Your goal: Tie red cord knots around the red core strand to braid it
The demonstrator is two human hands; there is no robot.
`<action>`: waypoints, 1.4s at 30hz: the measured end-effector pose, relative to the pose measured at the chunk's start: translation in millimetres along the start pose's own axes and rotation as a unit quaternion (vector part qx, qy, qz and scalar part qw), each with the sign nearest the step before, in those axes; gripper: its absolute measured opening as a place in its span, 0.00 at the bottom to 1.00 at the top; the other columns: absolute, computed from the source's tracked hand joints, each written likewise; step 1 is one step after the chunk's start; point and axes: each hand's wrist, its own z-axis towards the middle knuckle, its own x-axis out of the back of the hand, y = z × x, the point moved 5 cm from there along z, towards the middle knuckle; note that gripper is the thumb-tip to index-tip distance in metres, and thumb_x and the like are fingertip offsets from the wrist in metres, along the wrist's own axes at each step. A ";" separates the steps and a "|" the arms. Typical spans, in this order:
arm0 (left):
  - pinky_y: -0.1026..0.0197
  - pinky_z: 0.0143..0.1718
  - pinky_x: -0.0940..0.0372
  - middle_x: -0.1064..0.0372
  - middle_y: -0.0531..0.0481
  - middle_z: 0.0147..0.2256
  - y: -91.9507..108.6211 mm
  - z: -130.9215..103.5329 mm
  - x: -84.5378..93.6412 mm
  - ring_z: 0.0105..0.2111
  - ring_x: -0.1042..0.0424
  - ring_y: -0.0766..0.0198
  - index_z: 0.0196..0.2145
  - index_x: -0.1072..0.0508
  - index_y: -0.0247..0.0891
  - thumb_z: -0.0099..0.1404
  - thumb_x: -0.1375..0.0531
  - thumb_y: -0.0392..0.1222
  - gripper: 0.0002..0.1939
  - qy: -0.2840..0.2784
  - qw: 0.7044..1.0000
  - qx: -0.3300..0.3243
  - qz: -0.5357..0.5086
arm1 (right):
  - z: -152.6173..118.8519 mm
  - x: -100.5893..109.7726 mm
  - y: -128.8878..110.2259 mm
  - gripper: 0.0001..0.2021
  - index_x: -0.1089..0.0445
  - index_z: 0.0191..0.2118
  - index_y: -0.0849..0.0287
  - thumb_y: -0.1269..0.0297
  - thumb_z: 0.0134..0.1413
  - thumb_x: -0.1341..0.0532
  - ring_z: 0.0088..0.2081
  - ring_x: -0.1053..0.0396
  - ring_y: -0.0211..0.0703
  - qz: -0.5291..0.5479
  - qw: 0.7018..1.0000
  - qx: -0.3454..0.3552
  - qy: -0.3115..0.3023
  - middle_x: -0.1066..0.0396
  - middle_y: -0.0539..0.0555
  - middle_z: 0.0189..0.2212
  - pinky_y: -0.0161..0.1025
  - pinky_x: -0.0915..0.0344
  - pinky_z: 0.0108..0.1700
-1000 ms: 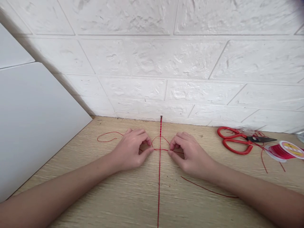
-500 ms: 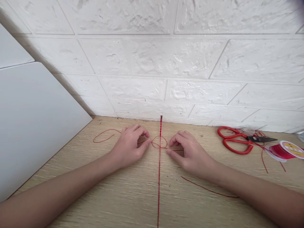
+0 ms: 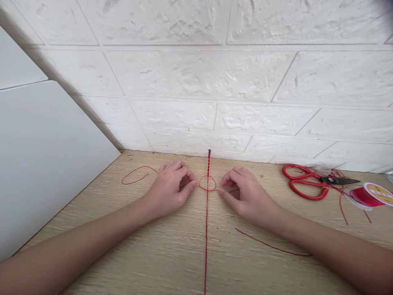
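A red cord (image 3: 206, 229) runs straight down the middle of the wooden table from a small dark pin (image 3: 209, 150) by the wall, with a twisted knotted stretch (image 3: 208, 164) at its top. Around the cord below the knots lies a thin red loop (image 3: 200, 181). Left of the loop, my left hand (image 3: 175, 186) pinches the thin thread between thumb and forefinger; the thread's tail curls out beyond it. On the other side, my right hand (image 3: 242, 192) has thumb and forefinger close together at the thread's other end.
Red-handled scissors (image 3: 310, 184) lie at the right beside a spool of red thread (image 3: 367, 196). A loose red thread (image 3: 270, 244) lies near my right forearm. White panels (image 3: 55, 155) stand at the left, before a white brick wall (image 3: 190, 73).
The loop around the cord has become a little smaller. My right hand has shifted slightly to the right, and its thumb and forefinger are closer together.
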 end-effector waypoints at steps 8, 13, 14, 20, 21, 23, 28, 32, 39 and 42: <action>0.50 0.46 0.42 0.32 0.48 0.40 1.4 1.0 -5.7 0.43 0.34 0.56 0.35 0.28 0.39 0.69 0.43 0.43 0.07 -0.029 0.999 -0.027 -0.009 | 2.0 -7.1 3.9 0.04 0.30 0.33 0.56 0.68 0.59 0.38 0.39 0.35 0.47 0.000 0.999 -0.001 -0.032 0.31 0.52 0.32 0.45 0.43 0.42; 0.49 0.44 0.41 0.33 0.47 0.38 -8.7 1.3 -2.9 0.41 0.35 0.55 0.32 0.29 0.38 0.66 0.42 0.41 0.07 0.016 0.999 0.049 0.017 | 3.4 -2.0 12.7 0.06 0.34 0.29 0.57 0.70 0.56 0.40 0.37 0.36 0.48 -0.062 0.997 -0.035 -0.001 0.32 0.53 0.31 0.45 0.43 0.40; 0.49 0.43 0.41 0.33 0.47 0.37 -10.6 1.5 -1.9 0.40 0.35 0.56 0.31 0.29 0.38 0.66 0.42 0.41 0.07 0.025 0.998 0.064 0.009 | 3.8 -0.6 13.6 0.05 0.34 0.29 0.57 0.69 0.56 0.40 0.37 0.36 0.48 -0.072 0.997 -0.039 0.006 0.31 0.53 0.31 0.45 0.43 0.40; 0.50 0.47 0.40 0.33 0.47 0.41 -6.5 3.4 -1.1 0.44 0.34 0.56 0.41 0.28 0.41 0.67 0.41 0.47 0.09 0.009 0.999 0.027 -0.046 | 5.7 -0.6 10.1 0.03 0.33 0.38 0.56 0.64 0.60 0.39 0.40 0.35 0.48 -0.039 0.999 0.000 0.001 0.30 0.54 0.36 0.45 0.41 0.44; 0.49 0.48 0.40 0.33 0.48 0.42 -5.7 3.4 -1.6 0.44 0.35 0.55 0.40 0.28 0.41 0.67 0.42 0.48 0.09 0.001 0.999 0.020 -0.046 | 6.0 -1.7 9.9 0.02 0.33 0.37 0.56 0.65 0.61 0.40 0.40 0.35 0.47 -0.035 0.999 0.005 -0.004 0.30 0.53 0.35 0.45 0.41 0.44; 0.49 0.49 0.41 0.33 0.48 0.42 -5.2 3.2 -2.9 0.45 0.34 0.55 0.37 0.27 0.41 0.68 0.42 0.48 0.09 -0.011 0.999 0.014 -0.043 | 6.7 -3.6 10.6 0.03 0.32 0.35 0.56 0.66 0.61 0.40 0.39 0.34 0.47 -0.029 0.999 0.005 -0.013 0.30 0.53 0.33 0.45 0.41 0.44; 0.49 0.48 0.41 0.32 0.48 0.41 -7.6 3.0 -3.1 0.43 0.34 0.56 0.34 0.27 0.40 0.67 0.42 0.44 0.08 0.002 0.999 0.035 -0.020 | 8.2 -2.8 15.6 0.04 0.32 0.32 0.56 0.68 0.59 0.40 0.38 0.34 0.47 -0.043 0.999 -0.023 -0.011 0.30 0.53 0.32 0.44 0.41 0.41; 0.48 0.45 0.40 0.32 0.47 0.39 -11.3 3.5 0.5 0.42 0.33 0.54 0.30 0.27 0.39 0.64 0.41 0.44 0.08 0.030 0.995 0.090 0.011 | 8.7 3.2 20.9 0.05 0.33 0.29 0.57 0.69 0.56 0.41 0.36 0.34 0.48 -0.087 0.995 -0.055 0.005 0.30 0.54 0.30 0.44 0.41 0.39; 0.46 0.47 0.41 0.31 0.47 0.40 -10.0 4.3 2.9 0.45 0.33 0.52 0.37 0.26 0.41 0.65 0.40 0.49 0.10 0.039 0.996 0.084 -0.003 | 9.9 6.4 16.1 0.01 0.34 0.36 0.57 0.68 0.57 0.41 0.38 0.34 0.49 -0.090 0.996 -0.004 0.028 0.30 0.55 0.33 0.44 0.40 0.39; 0.46 0.48 0.41 0.31 0.47 0.40 -8.7 3.9 0.5 0.45 0.34 0.53 0.37 0.26 0.41 0.66 0.41 0.49 0.10 0.034 0.998 0.053 -0.012 | 11.2 2.9 15.0 0.02 0.33 0.36 0.56 0.66 0.60 0.42 0.38 0.34 0.48 -0.052 0.998 0.011 0.013 0.30 0.54 0.33 0.44 0.40 0.40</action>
